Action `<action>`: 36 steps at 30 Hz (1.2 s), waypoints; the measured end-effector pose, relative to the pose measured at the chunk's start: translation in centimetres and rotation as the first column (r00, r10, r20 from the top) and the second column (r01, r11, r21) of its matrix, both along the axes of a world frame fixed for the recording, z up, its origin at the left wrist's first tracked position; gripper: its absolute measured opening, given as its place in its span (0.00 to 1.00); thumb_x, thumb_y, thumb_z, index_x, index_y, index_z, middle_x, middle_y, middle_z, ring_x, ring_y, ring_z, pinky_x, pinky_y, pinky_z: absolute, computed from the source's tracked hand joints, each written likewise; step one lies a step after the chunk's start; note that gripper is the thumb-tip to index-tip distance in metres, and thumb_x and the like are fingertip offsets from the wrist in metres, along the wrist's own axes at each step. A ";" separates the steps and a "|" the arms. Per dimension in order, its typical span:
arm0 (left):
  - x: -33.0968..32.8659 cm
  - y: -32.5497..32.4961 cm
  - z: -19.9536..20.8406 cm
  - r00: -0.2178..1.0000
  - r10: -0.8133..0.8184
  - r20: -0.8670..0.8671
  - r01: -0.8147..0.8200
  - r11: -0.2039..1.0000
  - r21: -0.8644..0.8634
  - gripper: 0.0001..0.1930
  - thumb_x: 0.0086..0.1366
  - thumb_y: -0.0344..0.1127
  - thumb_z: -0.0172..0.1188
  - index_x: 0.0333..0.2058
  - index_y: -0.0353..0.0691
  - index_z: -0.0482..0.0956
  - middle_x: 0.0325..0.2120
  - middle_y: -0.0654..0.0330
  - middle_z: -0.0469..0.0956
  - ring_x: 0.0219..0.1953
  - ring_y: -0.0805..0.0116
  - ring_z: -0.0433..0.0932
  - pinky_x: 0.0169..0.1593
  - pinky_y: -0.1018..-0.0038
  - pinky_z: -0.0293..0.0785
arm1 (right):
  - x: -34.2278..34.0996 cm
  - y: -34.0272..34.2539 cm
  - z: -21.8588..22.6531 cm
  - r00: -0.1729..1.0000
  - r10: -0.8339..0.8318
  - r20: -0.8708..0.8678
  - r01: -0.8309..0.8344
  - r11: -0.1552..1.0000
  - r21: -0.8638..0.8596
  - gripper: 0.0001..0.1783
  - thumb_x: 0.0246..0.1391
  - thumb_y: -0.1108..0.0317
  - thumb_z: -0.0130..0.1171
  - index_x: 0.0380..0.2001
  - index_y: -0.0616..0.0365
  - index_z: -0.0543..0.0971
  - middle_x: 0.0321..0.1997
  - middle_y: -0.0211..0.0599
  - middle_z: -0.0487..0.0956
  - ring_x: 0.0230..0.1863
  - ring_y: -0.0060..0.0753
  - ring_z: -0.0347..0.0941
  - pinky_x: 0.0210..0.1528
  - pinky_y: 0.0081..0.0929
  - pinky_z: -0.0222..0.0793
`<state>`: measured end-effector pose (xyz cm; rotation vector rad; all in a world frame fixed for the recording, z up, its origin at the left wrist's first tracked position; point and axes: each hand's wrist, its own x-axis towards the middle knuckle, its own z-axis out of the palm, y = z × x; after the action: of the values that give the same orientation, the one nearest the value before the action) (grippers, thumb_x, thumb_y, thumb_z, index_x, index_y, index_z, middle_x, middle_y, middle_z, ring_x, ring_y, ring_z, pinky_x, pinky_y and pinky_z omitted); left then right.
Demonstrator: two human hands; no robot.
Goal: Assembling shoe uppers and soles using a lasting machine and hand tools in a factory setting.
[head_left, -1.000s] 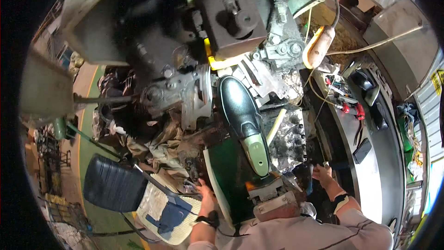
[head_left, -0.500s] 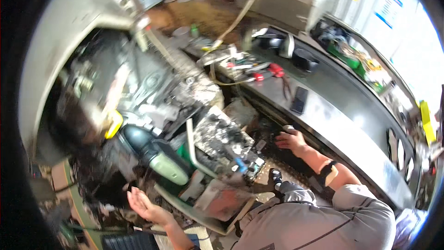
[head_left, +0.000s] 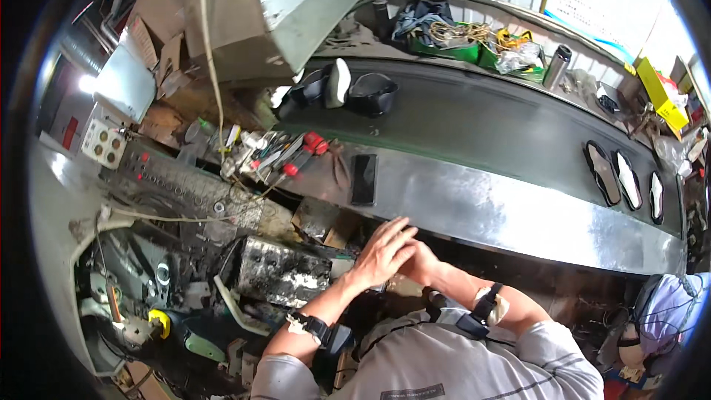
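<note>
My left hand (head_left: 384, 253) and my right hand (head_left: 419, 262) meet in front of the metal edge of the long conveyor bench (head_left: 474, 200). The left hand's fingers are stretched out and overlap the right hand. Most of the right fingers are hidden behind it, and I cannot make out anything between the two. Beyond them, a dark phone (head_left: 364, 179) lies on the metal ledge. To its left is a pile of hand tools with red handles (head_left: 315, 143). At the lower left, a pale green shoe-shaped piece (head_left: 204, 347) sits in the machine, beside a yellow part (head_left: 159, 322).
Black shoe pieces (head_left: 372, 94) stand on the far belt. Several shoe parts (head_left: 628, 178) lie at its right end. Green bins (head_left: 452, 50) and a metal flask (head_left: 557, 67) line the back shelf. A grimy metal block (head_left: 281, 274) and a cable (head_left: 211, 52) are on the left.
My hands were wide apart, the left by the machine and the right near the bench. Now they are together at the bench edge. My view has turned toward the bench.
</note>
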<state>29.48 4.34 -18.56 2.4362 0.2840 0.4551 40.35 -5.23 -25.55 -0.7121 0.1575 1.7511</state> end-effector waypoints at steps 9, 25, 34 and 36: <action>9.9 17.4 -6.2 0.937 0.281 -0.210 -0.288 0.958 -0.002 0.33 0.66 0.47 0.62 0.64 0.32 0.66 0.64 0.42 0.66 0.67 0.46 0.64 0.69 0.58 0.59 | 16.5 -9.3 -3.0 0.776 -0.419 0.471 0.533 0.836 -0.134 0.16 0.67 0.58 0.56 0.50 0.54 0.69 0.43 0.45 0.83 0.38 0.38 0.81 0.44 0.39 0.78; 32.1 28.0 -1.1 0.913 -0.261 -0.314 0.236 0.965 -0.116 0.18 0.56 0.47 0.70 0.33 0.34 0.87 0.30 0.51 0.86 0.37 0.60 0.85 0.52 0.68 0.75 | 18.6 -7.2 1.2 0.599 -0.665 0.445 0.781 0.607 -0.145 0.47 0.64 0.65 0.61 0.72 0.58 0.41 0.51 0.49 0.80 0.44 0.40 0.80 0.53 0.46 0.78; 27.7 48.5 -13.7 0.560 0.822 -0.104 -0.715 0.543 0.440 0.41 0.52 0.48 0.74 0.59 0.30 0.70 0.53 0.41 0.74 0.57 0.41 0.72 0.65 0.54 0.64 | 16.7 -4.5 2.9 0.424 -0.881 0.208 0.900 0.385 -0.204 0.33 0.60 0.67 0.65 0.66 0.49 0.63 0.61 0.38 0.73 0.63 0.46 0.70 0.63 0.71 0.64; 25.5 52.6 -16.1 0.455 0.766 -0.454 -0.770 0.595 0.231 0.50 0.52 0.50 0.73 0.67 0.31 0.57 0.63 0.37 0.63 0.65 0.39 0.62 0.68 0.53 0.60 | 15.7 -5.4 4.1 0.404 -0.880 0.249 0.914 0.376 -0.155 0.32 0.59 0.68 0.65 0.65 0.46 0.65 0.61 0.36 0.74 0.62 0.46 0.70 0.63 0.70 0.64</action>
<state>54.99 56.91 -34.66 2.2339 1.6878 0.1302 56.02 -10.63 -21.46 -0.7174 0.6011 0.5816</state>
